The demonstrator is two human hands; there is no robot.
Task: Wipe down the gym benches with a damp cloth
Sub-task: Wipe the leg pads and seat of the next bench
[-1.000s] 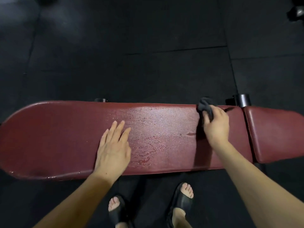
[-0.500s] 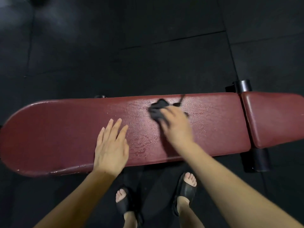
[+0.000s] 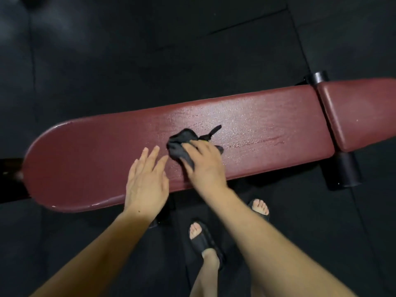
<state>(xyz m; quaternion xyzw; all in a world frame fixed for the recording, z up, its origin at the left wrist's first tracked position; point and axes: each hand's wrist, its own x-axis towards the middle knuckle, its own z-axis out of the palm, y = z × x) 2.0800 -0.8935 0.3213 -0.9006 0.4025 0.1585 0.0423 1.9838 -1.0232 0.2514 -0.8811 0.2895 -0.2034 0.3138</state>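
Black cloth (image 3: 182,143) gripped, seemingly, under right hand (image 3: 204,166); left hand (image 3: 146,181) flat, just beside.

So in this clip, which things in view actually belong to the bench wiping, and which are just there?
Part of the job:
- long maroon bench pad, wet sheen on its middle
- dark cloth, bunched on the pad
- right hand gripping the cloth
- left hand flat on the pad

Just there:
- shorter maroon pad
- black roller
- black floor mats
- black slides
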